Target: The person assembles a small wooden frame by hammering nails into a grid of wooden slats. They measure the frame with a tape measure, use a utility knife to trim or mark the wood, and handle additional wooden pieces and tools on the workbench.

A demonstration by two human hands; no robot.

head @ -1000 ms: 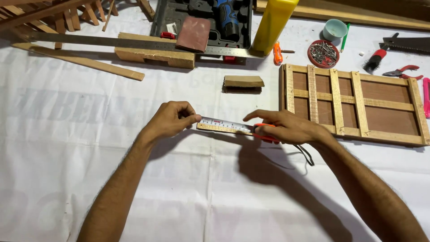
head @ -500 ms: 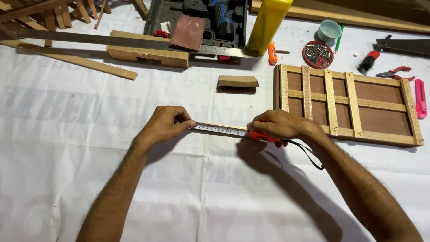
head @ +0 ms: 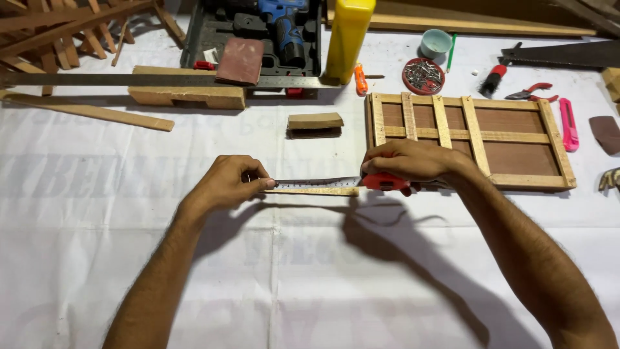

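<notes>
Reds, yellows and pale wood
Red tape measure (head: pixel 385 182), yellow bottle (head: pixel 349 37), pink knife (head: pixel 568 124), blue drill (head: pixel 282 19), white cloth (head: pixel 310 271) (faint grey lettering).

A white cloth (head: pixel 310 278) covers the worktable, brightly lit.

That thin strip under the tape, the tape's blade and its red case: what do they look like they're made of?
Thin strip: pale bare wood, going by its matte tan face. Tape blade: probably coated metal, thin and printed with marks. Red case in the right hand: likely smooth plastic. The left hand pins the blade's end.
</notes>
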